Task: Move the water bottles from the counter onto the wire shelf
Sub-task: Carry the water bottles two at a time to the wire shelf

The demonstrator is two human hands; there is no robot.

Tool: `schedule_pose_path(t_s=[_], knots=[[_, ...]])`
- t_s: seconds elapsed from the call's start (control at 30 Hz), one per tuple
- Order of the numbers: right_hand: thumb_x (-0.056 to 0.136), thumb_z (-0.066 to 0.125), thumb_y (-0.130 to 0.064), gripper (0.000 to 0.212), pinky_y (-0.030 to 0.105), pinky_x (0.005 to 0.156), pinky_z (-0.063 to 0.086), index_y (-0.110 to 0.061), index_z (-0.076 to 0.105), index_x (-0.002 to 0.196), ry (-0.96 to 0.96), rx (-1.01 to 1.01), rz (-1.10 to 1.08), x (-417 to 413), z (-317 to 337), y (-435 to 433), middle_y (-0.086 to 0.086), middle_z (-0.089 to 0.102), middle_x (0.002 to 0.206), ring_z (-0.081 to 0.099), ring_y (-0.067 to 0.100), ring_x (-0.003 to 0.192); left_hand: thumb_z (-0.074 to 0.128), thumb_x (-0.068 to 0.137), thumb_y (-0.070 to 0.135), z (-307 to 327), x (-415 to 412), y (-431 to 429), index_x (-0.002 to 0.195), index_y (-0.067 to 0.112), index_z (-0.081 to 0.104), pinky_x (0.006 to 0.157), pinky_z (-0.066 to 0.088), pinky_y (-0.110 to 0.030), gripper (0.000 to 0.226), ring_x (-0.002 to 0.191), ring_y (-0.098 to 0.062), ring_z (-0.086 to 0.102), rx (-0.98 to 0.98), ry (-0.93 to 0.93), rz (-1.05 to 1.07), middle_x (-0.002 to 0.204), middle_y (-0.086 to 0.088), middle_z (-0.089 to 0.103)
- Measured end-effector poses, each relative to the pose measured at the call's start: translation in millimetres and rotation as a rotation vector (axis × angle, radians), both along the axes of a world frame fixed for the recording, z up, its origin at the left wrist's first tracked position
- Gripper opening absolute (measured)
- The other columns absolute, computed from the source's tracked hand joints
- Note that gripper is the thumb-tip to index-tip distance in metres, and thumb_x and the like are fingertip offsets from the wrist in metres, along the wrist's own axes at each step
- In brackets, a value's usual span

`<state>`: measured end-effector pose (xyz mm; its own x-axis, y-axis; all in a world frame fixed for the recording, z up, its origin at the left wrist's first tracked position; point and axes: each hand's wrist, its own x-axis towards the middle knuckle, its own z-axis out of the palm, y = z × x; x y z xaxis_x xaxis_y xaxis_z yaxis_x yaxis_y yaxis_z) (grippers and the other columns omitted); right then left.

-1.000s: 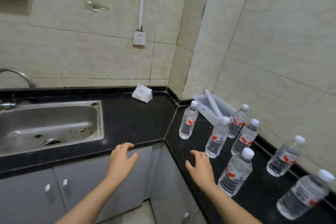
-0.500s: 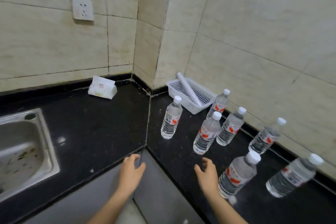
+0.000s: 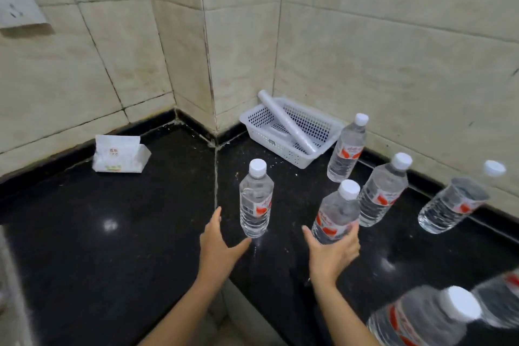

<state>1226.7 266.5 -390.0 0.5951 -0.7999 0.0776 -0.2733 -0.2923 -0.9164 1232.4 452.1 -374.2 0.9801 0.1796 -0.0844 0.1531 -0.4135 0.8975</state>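
Black counter point(image 3: 112, 233) in a tiled corner carries everything here. On it the right hand point(image 3: 332, 255) has the firmer claim: its fingers point(image 3: 354, 232) curl round the right side of the middle bottle point(image 3: 337, 211) near its base. The thumb stands just beside the left side and the palm hides the bottle's foot, so I cannot tell how hard it presses. The left hand point(image 3: 222, 247) is spread wide and holds nothing. Its forefinger is raised left of the left bottle point(image 3: 255, 199) and its thumb is stretched below the base, a cradle probably shaped so that both bottles go up together. Low grips make sense on full bottles, though smooth plastic held only at the foot could tip. Close behind the middle bottle stands the rear bottle point(image 3: 383, 194). I cannot tell whether the two touch, so a straight upward lift seems wise. Further out are the back bottle point(image 3: 346, 149) beside the white basket point(image 3: 269, 146), the far bottle point(image 3: 452, 205) by the wall, and the nearest bottle point(image 3: 421, 320), which is blurred. All are capped and on the counter. A tissue pack point(image 3: 119, 157) lies well apart on the left. The wire shelf is out of view.
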Motion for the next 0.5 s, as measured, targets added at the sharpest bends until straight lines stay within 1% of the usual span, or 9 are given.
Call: schedule_pose_path(t_s=[0.07,0.13,0.2,0.27,0.33,0.4,0.43,0.47,0.5], knots=[[0.054,0.088,-0.018,0.107,0.049,0.107,0.025,-0.005,0.027,0.14,-0.016,0.071,-0.048,13,-7,-7,0.027,0.039,0.136,0.032,0.04,0.128,0.082,0.061,0.025,-5,13,-12,0.143,0.018,0.023,0.111,0.026,-0.037,0.102,0.132,-0.026,0.031,0.033,-0.017,-0.002,0.143,-0.009,0.038],[0.055,0.087,-0.015,0.104,0.048,0.107,0.028,-0.011,0.028,0.14,-0.046,0.123,-0.066,23,-14,-15,0.022,0.042,0.137,0.036,0.036,0.128,0.084,0.058,0.025,-10,22,-20,0.144,0.02,0.018,0.11,0.022,-0.035,0.109,0.135,-0.023,0.024,0.031,-0.02,-0.021,0.147,-0.007,0.033],[0.055,0.086,-0.013,0.099,0.045,0.107,0.034,-0.016,0.032,0.138,-0.072,0.164,-0.045,27,-19,-21,0.014,0.048,0.136,0.045,0.03,0.125,0.085,0.055,0.024,-14,34,-25,0.144,0.024,0.014,0.111,0.022,-0.036,0.114,0.136,-0.02,0.023,-0.01,-0.021,-0.039,0.147,-0.005,0.032],[0.056,0.085,-0.016,0.093,0.039,0.1,0.041,-0.021,0.035,0.133,-0.055,0.167,-0.025,29,-22,-26,0.009,0.054,0.129,0.053,0.026,0.115,0.085,0.054,0.02,-16,50,-29,0.144,0.027,0.014,0.112,0.026,-0.04,0.115,0.134,-0.02,0.029,-0.085,-0.01,-0.051,0.145,-0.004,0.034],[0.056,0.085,-0.017,0.086,0.032,0.088,0.043,-0.023,0.038,0.127,-0.036,0.162,0.031,30,-23,-34,0.004,0.059,0.117,0.057,0.021,0.102,0.084,0.055,0.01,-18,66,-32,0.14,0.026,0.023,0.109,0.033,-0.043,0.106,0.127,-0.021,0.041,-0.21,0.004,-0.089,0.138,-0.004,0.043],[0.056,0.084,-0.014,0.077,0.03,0.082,0.043,-0.022,0.04,0.119,-0.004,0.167,0.101,32,-21,-46,0.0,0.062,0.104,0.06,0.019,0.092,0.082,0.057,0.002,-21,81,-34,0.121,0.032,0.042,0.099,0.043,-0.04,0.081,0.113,-0.021,0.055,-0.282,0.01,-0.14,0.119,0.001,0.057],[0.057,0.084,-0.013,0.072,0.03,0.081,0.044,-0.021,0.041,0.114,0.018,0.165,0.132,33,-19,-51,-0.003,0.062,0.097,0.061,0.019,0.088,0.082,0.058,0.001,-23,87,-33,0.109,0.038,0.046,0.093,0.046,-0.036,0.073,0.104,-0.019,0.059,-0.286,0.019,-0.164,0.109,0.006,0.061],[0.057,0.084,-0.01,0.068,0.031,0.08,0.045,-0.023,0.041,0.109,0.038,0.163,0.158,33,-16,-56,-0.008,0.062,0.091,0.061,0.017,0.084,0.081,0.058,0.0,-24,93,-31,0.101,0.038,0.047,0.088,0.046,-0.033,0.066,0.098,-0.016,0.061,-0.287,0.03,-0.188,0.102,0.011,0.061],[0.058,0.083,-0.008,0.067,0.031,0.08,0.045,-0.025,0.04,0.105,0.049,0.163,0.175,34,-13,-59,-0.013,0.06,0.087,0.061,0.013,0.08,0.081,0.059,0.0,-24,99,-28,0.099,0.036,0.048,0.085,0.046,-0.031,0.063,0.093,-0.012,0.062,-0.293,0.044,-0.214,0.099,0.013,0.061]])
